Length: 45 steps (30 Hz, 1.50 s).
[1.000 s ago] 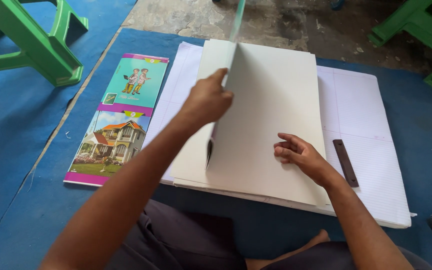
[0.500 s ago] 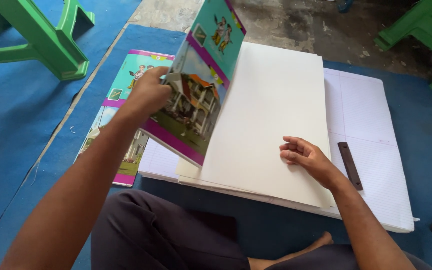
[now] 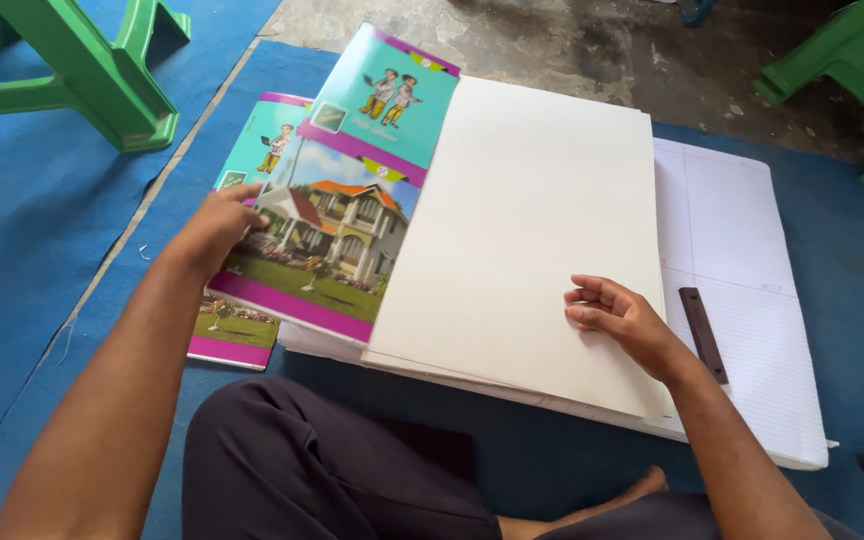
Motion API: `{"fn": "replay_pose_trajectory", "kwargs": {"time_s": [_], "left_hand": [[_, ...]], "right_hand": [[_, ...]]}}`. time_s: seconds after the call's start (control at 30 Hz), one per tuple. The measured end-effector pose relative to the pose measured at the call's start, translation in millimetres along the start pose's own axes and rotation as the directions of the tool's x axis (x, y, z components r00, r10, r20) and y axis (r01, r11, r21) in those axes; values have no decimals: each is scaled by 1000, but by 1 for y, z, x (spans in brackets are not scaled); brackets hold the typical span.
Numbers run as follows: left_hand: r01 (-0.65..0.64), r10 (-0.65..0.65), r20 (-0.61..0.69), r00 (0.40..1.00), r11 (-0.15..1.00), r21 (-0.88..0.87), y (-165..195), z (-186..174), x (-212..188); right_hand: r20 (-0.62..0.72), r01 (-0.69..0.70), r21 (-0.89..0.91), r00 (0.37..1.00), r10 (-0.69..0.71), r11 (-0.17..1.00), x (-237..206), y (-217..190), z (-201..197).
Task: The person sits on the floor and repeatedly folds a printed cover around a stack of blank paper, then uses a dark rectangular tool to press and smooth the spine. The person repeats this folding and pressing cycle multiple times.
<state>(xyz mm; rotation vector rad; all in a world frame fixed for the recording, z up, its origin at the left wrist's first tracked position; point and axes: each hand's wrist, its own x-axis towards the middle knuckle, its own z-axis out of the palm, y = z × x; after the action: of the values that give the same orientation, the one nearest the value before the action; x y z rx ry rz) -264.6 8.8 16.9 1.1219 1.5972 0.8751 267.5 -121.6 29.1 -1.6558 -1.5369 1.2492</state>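
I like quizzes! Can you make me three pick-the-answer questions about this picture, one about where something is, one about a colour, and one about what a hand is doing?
1. Where does the dark flat bar lie?
A. on the lined paper
B. on a green stool
C. on the picture cover

2. What colour is the mat?
A. red
B. blue
C. yellow

3. How is the right hand?
A. raised in the air
B. clutching the bar
C. resting on the white sheet

Answers: 1 A, the bar sits on the ruled sheets right of the hand. 2 B, blue shows all around the paper. 3 C, its fingers lie on the sheet.
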Motion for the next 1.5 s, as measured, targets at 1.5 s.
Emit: {"fn": "replay_pose_trajectory", "kwargs": {"time_s": [1.5], "left_hand": [[-97,168,-305,937,967,236,-100,-32,-3]], "right_hand": [[-83,-14,24,996,16,1000,-1,19,-7]]}}
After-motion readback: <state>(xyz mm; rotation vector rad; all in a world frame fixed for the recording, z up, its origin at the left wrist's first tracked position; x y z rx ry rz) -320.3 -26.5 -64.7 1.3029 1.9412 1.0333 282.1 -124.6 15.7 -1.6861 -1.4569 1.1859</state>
